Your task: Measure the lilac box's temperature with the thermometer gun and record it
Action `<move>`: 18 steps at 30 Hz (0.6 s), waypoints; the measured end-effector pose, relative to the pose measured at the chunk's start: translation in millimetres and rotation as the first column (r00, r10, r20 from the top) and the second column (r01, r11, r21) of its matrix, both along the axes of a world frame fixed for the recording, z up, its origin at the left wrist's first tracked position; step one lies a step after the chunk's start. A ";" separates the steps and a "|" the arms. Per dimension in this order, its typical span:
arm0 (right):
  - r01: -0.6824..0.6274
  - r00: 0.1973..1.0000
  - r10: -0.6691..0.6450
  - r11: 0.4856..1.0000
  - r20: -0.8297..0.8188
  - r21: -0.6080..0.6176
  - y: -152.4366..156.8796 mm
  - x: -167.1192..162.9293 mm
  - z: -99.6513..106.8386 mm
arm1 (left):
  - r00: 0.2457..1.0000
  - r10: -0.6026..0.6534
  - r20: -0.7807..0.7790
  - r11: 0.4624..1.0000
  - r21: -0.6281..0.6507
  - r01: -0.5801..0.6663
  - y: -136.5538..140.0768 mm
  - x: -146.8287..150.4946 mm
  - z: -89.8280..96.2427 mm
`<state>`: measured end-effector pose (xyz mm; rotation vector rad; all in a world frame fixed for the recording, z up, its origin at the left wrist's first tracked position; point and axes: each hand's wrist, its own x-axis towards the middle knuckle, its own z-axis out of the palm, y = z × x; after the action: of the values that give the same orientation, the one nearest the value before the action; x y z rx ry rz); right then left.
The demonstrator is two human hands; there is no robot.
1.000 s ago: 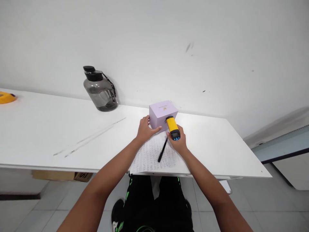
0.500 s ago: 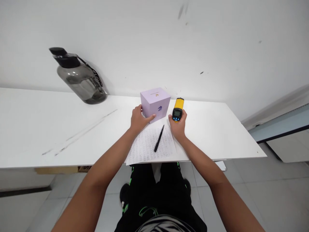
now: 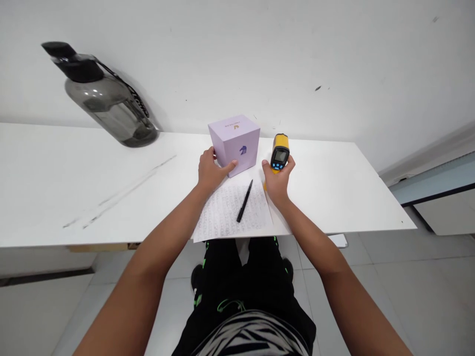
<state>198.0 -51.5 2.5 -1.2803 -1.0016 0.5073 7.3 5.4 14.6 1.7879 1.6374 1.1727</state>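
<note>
A lilac cardboard box (image 3: 241,157) with a dark blue emblem on its front stands on the white table (image 3: 326,198) near the wall. My left hand (image 3: 213,170) grips its lower left corner, thumb on the front face and fingers round the left side. To the right of the box, my right hand (image 3: 277,179) is wrapped round the grip of a yellow and black infrared thermometer (image 3: 280,151). Its small screen and blue buttons face me, and its front end points toward the wall. What the screen reads is too small to make out.
Between my forearms a sheet of handwritten paper (image 3: 218,212) reaches over the table's front edge, with a black pen (image 3: 245,201) lying on it. A large grey water bottle (image 3: 111,109) stands at the back left. The wall (image 3: 237,59) closes off the far side.
The thermometer has shifted slightly right, away from the box, and its tilt has changed. My left hand keeps its hold on the box. The whole view has shifted, so the table appears higher.
</note>
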 end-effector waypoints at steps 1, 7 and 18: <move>-0.005 1.000 0.005 1.000 -0.004 0.000 0.0 -0.3 -0.2 | 1.000 0.001 -0.003 1.000 0.002 -0.001 0.1 0.0 -0.4; -0.007 0.999 0.007 1.000 0.039 0.002 1.3 0.3 -3.7 | 1.000 0.002 0.000 1.000 0.004 -0.002 1.1 -0.6 -1.9; -0.061 0.998 0.061 0.998 0.004 0.022 2.5 0.4 -7.4 | 1.000 0.006 0.004 1.000 0.014 -0.006 2.4 -0.6 -3.2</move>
<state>198.4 -49.0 -5.0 -1.2341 -1.0493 0.5400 6.7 7.9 11.4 1.7892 1.6379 1.1919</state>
